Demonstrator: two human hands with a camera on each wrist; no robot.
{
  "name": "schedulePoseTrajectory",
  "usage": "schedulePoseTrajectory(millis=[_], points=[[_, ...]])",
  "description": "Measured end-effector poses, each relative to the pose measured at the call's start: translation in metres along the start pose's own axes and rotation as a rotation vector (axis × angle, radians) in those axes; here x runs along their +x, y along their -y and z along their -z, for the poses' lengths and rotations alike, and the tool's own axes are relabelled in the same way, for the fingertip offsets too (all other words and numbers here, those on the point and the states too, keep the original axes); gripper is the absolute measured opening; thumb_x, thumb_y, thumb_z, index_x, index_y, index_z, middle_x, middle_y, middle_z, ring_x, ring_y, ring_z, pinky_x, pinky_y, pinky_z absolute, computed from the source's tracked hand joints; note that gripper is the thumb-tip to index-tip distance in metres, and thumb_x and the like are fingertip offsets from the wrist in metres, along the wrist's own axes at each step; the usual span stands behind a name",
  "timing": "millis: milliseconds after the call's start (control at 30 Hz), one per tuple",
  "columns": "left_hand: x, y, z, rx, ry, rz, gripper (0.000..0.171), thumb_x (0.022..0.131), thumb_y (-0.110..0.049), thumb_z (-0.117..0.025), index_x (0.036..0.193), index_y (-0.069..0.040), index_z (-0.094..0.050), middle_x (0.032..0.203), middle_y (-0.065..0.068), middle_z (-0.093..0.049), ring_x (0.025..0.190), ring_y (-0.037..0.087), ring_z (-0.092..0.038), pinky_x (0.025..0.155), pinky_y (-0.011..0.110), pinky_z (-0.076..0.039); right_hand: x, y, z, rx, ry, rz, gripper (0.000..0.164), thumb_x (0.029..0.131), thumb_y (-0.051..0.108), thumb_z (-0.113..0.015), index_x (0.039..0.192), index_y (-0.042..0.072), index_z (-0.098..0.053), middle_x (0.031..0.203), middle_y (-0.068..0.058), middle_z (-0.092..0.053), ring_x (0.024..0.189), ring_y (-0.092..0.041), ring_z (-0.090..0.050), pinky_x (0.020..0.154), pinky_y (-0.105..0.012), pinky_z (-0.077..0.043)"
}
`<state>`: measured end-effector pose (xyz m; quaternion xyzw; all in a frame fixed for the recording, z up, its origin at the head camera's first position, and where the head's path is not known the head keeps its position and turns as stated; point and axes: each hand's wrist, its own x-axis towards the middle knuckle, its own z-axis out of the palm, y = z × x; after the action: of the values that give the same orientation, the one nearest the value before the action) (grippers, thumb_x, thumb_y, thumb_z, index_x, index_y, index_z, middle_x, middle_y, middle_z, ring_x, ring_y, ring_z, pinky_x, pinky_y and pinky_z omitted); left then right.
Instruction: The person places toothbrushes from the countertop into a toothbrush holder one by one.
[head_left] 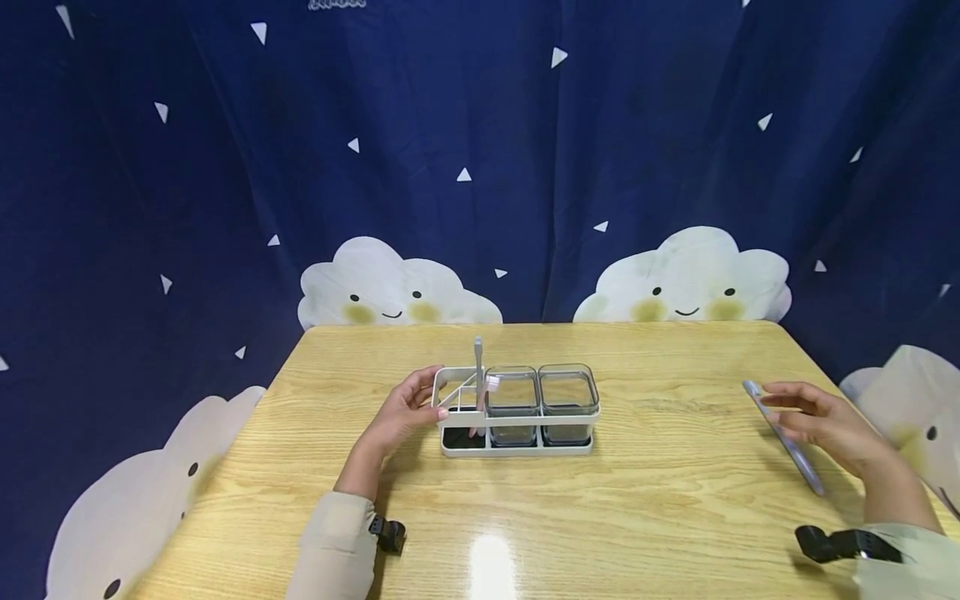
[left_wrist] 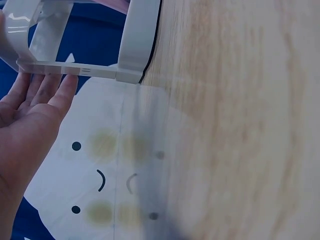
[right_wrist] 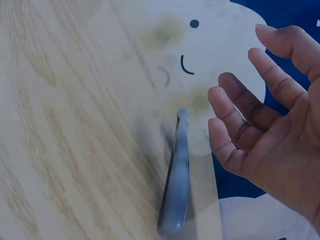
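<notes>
In the head view, the left hand (head_left: 408, 408) holds the near-left end of a white rectangular rack (head_left: 513, 421), thumb to the front rail and fingers round the end; gripped there, the rack is probably being kept from sliding or tipping. Two clear square glass tumblers (head_left: 567, 396) fill its middle and right bays, boxed in by the rails so that they cannot wander. In the left bay, thin diagonal bars seem meant to keep slim things from slumping: a blue-grey handle (head_left: 478, 354) stands there nearly upright, beside a small pale pink bristled head (head_left: 492, 384). Over at the right of the pale wood-grained worktop (head_left: 675, 483) lies a slim blue-grey plastic toothbrush (head_left: 791, 446), well apart from the rack, with the right hand (head_left: 832, 425) at its upper part.

In the left wrist view, the fingers (left_wrist: 64, 97) press against the outer end rail, leaving the bay's opening unblocked. The thumb is mostly out of frame.

In the right wrist view, the right grip is spread, its fingers softly bent and pinching nothing; a gap shows between them and the toothbrush. That lies flat on the worktop near its edge, its thick rounded end nearest the camera, so the worktop alone supports it.
</notes>
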<state>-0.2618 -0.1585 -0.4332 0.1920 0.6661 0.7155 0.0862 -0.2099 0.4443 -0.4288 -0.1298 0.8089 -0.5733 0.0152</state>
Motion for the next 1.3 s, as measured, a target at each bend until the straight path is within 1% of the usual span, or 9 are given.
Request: schedulePoseTrajectory(millis=[167,300,467,567,667,900,1100,1167,1300], points=[[-0.001,0.000,0.000,0.007,-0.007,0.014,0.071,0.076,0.007,-0.069,0.139,0.000,-0.036,0.134,0.023,-0.043,0.125,0.045,-0.033,0.087,0.027,-0.045,-0.001,-0.005,0.004,0.020,-0.004,-0.017,0.037,0.092,-0.001,-0.052,0.126,0.013,-0.051,0.111,0.014,-0.058,0.094,-0.002,-0.059,0.070,-0.025,-0.051],[-0.001,0.000,0.001,0.021,-0.010,0.013,0.070,0.077,0.007,-0.068,0.139,0.000,-0.036,0.134,0.023,-0.043,0.125,0.043,-0.035,0.087,0.027,-0.045,-0.001,-0.008,0.008,0.051,-0.005,-0.028,0.037,0.093,-0.003,-0.051,0.123,0.018,-0.054,0.109,0.013,-0.059,0.093,-0.001,-0.058,0.070,-0.025,-0.052],[-0.001,0.000,0.002,0.028,-0.003,0.009,0.069,0.077,0.008,-0.068,0.139,0.000,-0.036,0.135,0.024,-0.042,0.125,0.042,-0.036,0.087,0.027,-0.045,-0.003,-0.013,0.013,0.090,0.009,-0.045,0.042,0.093,-0.006,-0.047,0.118,0.026,-0.057,0.106,0.013,-0.060,0.090,-0.005,-0.060,0.068,-0.025,-0.051],[-0.001,0.001,0.002,0.028,0.000,0.011,0.070,0.077,0.007,-0.068,0.139,0.000,-0.036,0.135,0.023,-0.042,0.125,0.043,-0.035,0.088,0.027,-0.045,-0.004,-0.015,0.016,0.073,0.004,-0.069,0.043,0.094,-0.005,-0.047,0.116,0.031,-0.057,0.104,0.016,-0.060,0.088,-0.006,-0.061,0.067,-0.025,-0.051],[-0.001,0.002,0.002,0.030,-0.001,0.009,0.070,0.077,0.007,-0.069,0.139,0.000,-0.036,0.135,0.023,-0.042,0.125,0.043,-0.034,0.088,0.027,-0.044,-0.004,-0.018,0.017,0.056,-0.005,-0.085,0.043,0.094,-0.004,-0.048,0.115,0.032,-0.057,0.103,0.016,-0.060,0.088,-0.005,-0.061,0.067,-0.025,-0.051],[0.001,0.002,0.000,0.014,0.001,0.002,0.069,0.077,0.010,-0.067,0.138,0.001,-0.037,0.135,0.023,-0.042,0.125,0.044,-0.034,0.089,0.027,-0.044,-0.006,-0.026,0.020,0.014,-0.042,-0.143,0.040,0.094,0.002,-0.052,0.108,0.039,-0.057,0.099,0.018,-0.060,0.085,-0.004,-0.061,0.066,-0.026,-0.052],[0.002,0.001,-0.002,0.021,0.005,0.014,0.069,0.077,0.010,-0.067,0.139,0.000,-0.036,0.135,0.022,-0.042,0.126,0.043,-0.033,0.090,0.028,-0.044,-0.010,-0.034,0.022,0.024,-0.071,-0.202,0.036,0.093,0.006,-0.055,0.105,0.040,-0.056,0.096,0.015,-0.061,0.083,-0.004,-0.061,0.065,-0.027,-0.051],[0.001,0.000,-0.002,0.029,0.005,0.018,0.069,0.077,0.010,-0.067,0.139,0.000,-0.036,0.135,0.022,-0.042,0.125,0.043,-0.034,0.091,0.028,-0.043,-0.011,-0.035,0.023,0.031,-0.063,-0.205,0.035,0.093,0.007,-0.055,0.105,0.039,-0.056,0.096,0.014,-0.062,0.083,-0.004,-0.060,0.066,-0.026,-0.051],[0.001,0.000,-0.002,0.031,-0.004,0.017,0.069,0.077,0.009,-0.068,0.138,0.000,-0.037,0.135,0.021,-0.043,0.125,0.043,-0.034,0.090,0.029,-0.043,-0.010,-0.039,0.022,0.060,-0.044,-0.187,0.035,0.093,0.004,-0.054,0.106,0.037,-0.056,0.095,0.013,-0.063,0.084,-0.005,-0.061,0.067,-0.024,-0.052]])
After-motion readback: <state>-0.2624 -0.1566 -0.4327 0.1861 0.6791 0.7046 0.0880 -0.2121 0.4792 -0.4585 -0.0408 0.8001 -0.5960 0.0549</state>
